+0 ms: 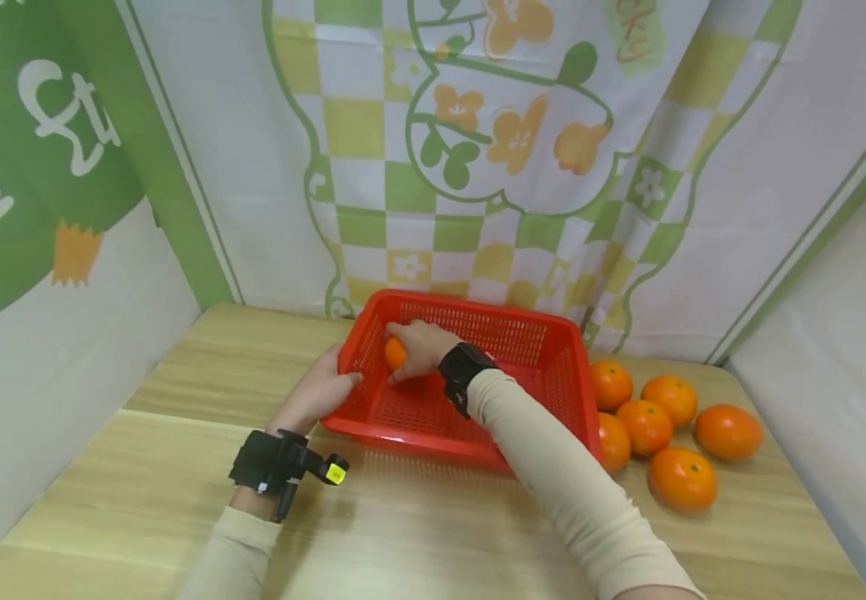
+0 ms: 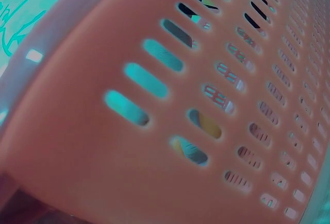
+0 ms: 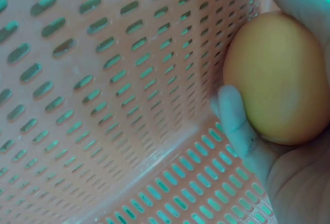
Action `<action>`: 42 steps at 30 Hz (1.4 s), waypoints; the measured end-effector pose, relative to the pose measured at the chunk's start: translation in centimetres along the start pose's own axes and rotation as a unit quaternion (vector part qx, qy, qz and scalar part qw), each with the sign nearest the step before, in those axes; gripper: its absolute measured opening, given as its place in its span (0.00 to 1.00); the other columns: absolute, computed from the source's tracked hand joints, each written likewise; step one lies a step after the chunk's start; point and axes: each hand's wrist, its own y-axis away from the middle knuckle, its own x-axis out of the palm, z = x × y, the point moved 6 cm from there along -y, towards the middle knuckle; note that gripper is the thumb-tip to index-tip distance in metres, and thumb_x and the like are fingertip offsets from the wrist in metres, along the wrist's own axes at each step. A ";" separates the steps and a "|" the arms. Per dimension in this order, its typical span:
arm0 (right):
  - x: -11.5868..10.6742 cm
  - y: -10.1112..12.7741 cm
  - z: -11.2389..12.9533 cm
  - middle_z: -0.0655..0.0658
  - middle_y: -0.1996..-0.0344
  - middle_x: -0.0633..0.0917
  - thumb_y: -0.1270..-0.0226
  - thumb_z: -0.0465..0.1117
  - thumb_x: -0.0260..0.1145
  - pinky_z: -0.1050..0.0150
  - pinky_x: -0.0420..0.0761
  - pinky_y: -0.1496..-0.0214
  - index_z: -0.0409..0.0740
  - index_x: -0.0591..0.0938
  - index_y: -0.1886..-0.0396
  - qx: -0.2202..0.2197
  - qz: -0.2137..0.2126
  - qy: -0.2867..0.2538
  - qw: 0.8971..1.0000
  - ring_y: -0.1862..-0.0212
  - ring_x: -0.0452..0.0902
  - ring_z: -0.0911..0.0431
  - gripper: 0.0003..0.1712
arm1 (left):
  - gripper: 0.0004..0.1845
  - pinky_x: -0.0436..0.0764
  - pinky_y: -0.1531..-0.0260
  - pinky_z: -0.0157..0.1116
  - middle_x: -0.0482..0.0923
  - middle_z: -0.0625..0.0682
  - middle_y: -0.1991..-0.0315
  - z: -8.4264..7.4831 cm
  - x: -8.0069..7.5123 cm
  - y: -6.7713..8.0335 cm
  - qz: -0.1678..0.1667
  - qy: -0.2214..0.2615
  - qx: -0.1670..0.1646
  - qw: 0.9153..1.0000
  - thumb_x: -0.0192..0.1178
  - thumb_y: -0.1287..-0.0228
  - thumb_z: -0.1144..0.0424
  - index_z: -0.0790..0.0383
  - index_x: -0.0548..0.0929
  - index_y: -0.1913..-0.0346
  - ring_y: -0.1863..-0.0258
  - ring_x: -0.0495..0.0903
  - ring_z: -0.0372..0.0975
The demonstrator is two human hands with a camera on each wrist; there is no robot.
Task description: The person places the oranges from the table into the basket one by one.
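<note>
A red slotted plastic basket [image 1: 545, 333] stands on the wooden table. My right hand [image 1: 419, 346] reaches inside it and grips an orange [image 1: 395, 353] near the basket's left wall. In the right wrist view the orange [image 3: 278, 74] lies in my curled fingers [image 3: 234, 118], close to the slotted wall and floor [image 3: 103, 80]. My left hand [image 1: 320, 390] rests with straight fingers against the outside of the basket's left wall. The left wrist view is filled by that wall [image 2: 170, 105].
Several more oranges [image 1: 653, 425] lie on the table to the right of the basket. Printed cloth panels wall in the table at the back and both sides. The table's front part [image 1: 417, 533] is bare wood.
</note>
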 end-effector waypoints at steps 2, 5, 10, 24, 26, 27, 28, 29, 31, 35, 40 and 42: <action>0.2 -0.2 0.0 0.45 0.50 0.83 0.42 0.64 0.79 0.57 0.82 0.51 0.55 0.71 0.30 -0.003 -0.005 0.003 1.000 0.45 0.79 0.49 0.45 | 0.30 0.86 0.42 0.55 0.74 0.69 0.31 0.0 0.0 0.1 -0.002 0.000 0.004 1.000 0.48 0.23 0.68 0.68 0.59 0.22 0.40 0.83 0.59; 0.2 -0.4 0.0 0.46 0.52 0.83 0.44 0.67 0.79 0.58 0.81 0.54 0.57 0.71 0.31 -0.004 -0.013 0.010 1.000 0.47 0.79 0.50 0.46 | 0.30 0.86 0.42 0.55 0.74 0.69 0.31 -0.1 0.0 0.1 -0.006 -0.001 0.010 1.000 0.48 0.23 0.68 0.68 0.59 0.21 0.40 0.82 0.60; 0.5 -0.4 0.0 0.44 0.45 0.82 0.44 0.70 0.77 0.55 0.84 0.49 0.59 0.70 0.28 0.004 -0.008 0.015 1.000 0.44 0.79 0.49 0.48 | 0.30 0.86 0.42 0.54 0.74 0.69 0.31 0.2 -0.1 0.2 -0.004 -0.005 0.005 1.000 0.48 0.23 0.68 0.68 0.59 0.22 0.40 0.82 0.58; 0.5 0.6 0.3 0.41 0.34 0.78 0.44 0.77 0.72 0.48 0.86 0.42 0.61 0.71 0.27 0.005 -0.034 0.078 0.996 0.43 0.83 0.44 0.49 | 0.32 0.89 0.46 0.54 0.73 0.69 0.30 0.6 0.4 0.2 0.003 0.011 0.007 1.000 0.48 0.23 0.69 0.66 0.58 0.20 0.42 0.84 0.59; 0.4 0.7 0.3 0.41 0.34 0.78 0.44 0.77 0.71 0.48 0.86 0.43 0.61 0.72 0.28 0.008 -0.037 0.081 0.996 0.44 0.83 0.45 0.49 | 0.32 0.89 0.46 0.54 0.73 0.69 0.29 0.5 0.5 0.3 0.007 0.014 0.007 1.000 0.48 0.23 0.69 0.66 0.57 0.19 0.41 0.84 0.60; 0.3 0.8 0.3 0.41 0.35 0.78 0.44 0.78 0.71 0.48 0.87 0.44 0.62 0.72 0.28 0.009 -0.039 0.081 0.996 0.46 0.83 0.45 0.49 | 0.32 0.89 0.46 0.54 0.73 0.69 0.30 0.5 0.5 0.3 0.007 0.014 0.007 1.000 0.48 0.23 0.68 0.66 0.57 0.19 0.41 0.84 0.59; 0.3 0.8 0.2 0.41 0.35 0.78 0.45 0.78 0.71 0.48 0.87 0.45 0.62 0.72 0.28 0.011 -0.041 0.080 0.996 0.47 0.83 0.46 0.49 | 0.32 0.89 0.46 0.54 0.73 0.69 0.30 0.4 0.5 0.3 0.007 0.013 0.007 1.000 0.48 0.23 0.68 0.66 0.57 0.20 0.41 0.84 0.59; 0.2 0.9 0.2 0.40 0.35 0.78 0.45 0.78 0.71 0.48 0.87 0.45 0.62 0.72 0.28 0.011 -0.044 0.078 0.996 0.48 0.83 0.46 0.49 | 0.32 0.88 0.46 0.54 0.73 0.69 0.30 0.3 0.5 0.3 0.007 0.012 0.009 1.000 0.48 0.23 0.68 0.66 0.57 0.20 0.41 0.84 0.59; 0.1 0.9 0.1 0.40 0.36 0.77 0.46 0.78 0.71 0.49 0.87 0.47 0.62 0.71 0.28 0.014 -0.051 0.074 0.996 0.50 0.83 0.47 0.50 | 0.31 0.88 0.45 0.55 0.73 0.69 0.30 0.2 0.4 0.3 0.005 0.012 0.010 1.000 0.48 0.23 0.68 0.66 0.57 0.20 0.41 0.84 0.59; 0.0 1.0 0.0 0.38 0.34 0.73 0.47 0.78 0.73 0.51 0.88 0.53 0.62 0.70 0.26 0.016 -0.063 0.056 0.996 0.56 0.83 0.46 0.53 | 0.32 0.87 0.44 0.56 0.73 0.69 0.29 0.1 0.2 0.2 0.002 0.012 0.012 1.000 0.47 0.23 0.68 0.66 0.57 0.20 0.40 0.83 0.60; 0.1 0.9 -0.2 0.36 0.31 0.69 0.47 0.77 0.73 0.54 0.88 0.55 0.61 0.67 0.23 0.015 -0.070 0.044 0.997 0.59 0.83 0.46 0.56 | 0.32 0.87 0.44 0.55 0.73 0.69 0.29 0.1 0.2 0.2 0.004 0.010 0.010 1.000 0.47 0.23 0.68 0.66 0.56 0.20 0.40 0.83 0.60; 0.0 0.8 -0.2 0.36 0.32 0.69 0.46 0.76 0.74 0.54 0.88 0.54 0.60 0.66 0.22 0.012 -0.072 0.037 0.997 0.58 0.83 0.47 0.56 | 0.32 0.87 0.43 0.55 0.73 0.69 0.30 0.1 0.1 0.2 0.003 0.008 0.008 1.000 0.47 0.23 0.68 0.66 0.56 0.20 0.40 0.83 0.60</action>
